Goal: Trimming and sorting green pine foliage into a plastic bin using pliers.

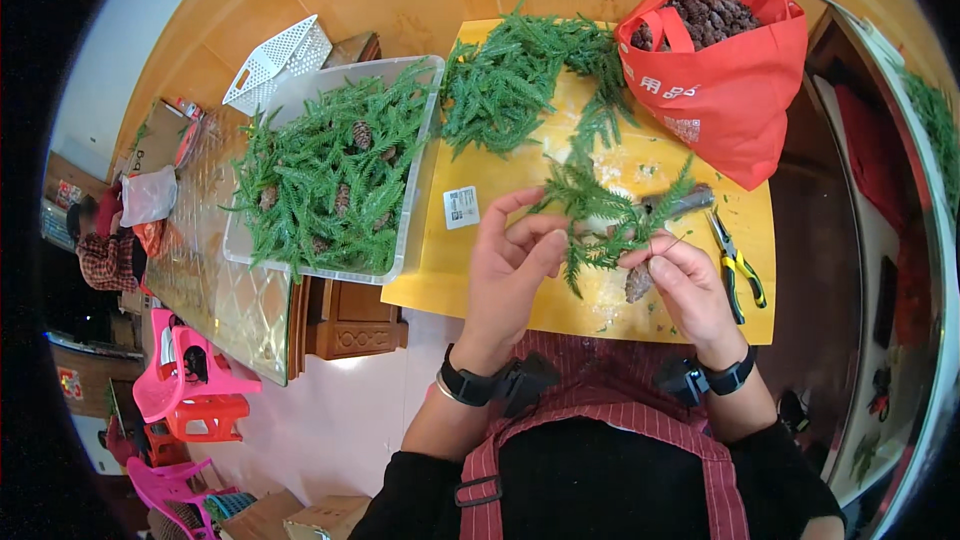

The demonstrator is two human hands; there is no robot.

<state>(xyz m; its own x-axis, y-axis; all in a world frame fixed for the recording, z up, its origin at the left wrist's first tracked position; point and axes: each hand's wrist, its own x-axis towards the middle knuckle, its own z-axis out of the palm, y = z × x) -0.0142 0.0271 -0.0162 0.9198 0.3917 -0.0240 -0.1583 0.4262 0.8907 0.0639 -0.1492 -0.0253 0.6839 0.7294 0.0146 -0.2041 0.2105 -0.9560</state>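
Note:
Over the near part of the yellow board, both hands are on one green artificial pine sprig. My left hand has its fingers curled around the sprig's left side. With thumb and forefinger pinched, my right hand grips the sprig's stem end, where a thin wire shows. A brown pine cone hangs just below those right fingertips. Pliers with yellow and black handles lie to the right of my right hand. Behind the sprig is a dark cylindrical tool, partly hidden.
A red bag full of pine cones stands at the back right. Loose pine sprigs are heaped at the back. Left of the board, a clear plastic bin holds sprigs with cones. A white basket and pink stools are farther left.

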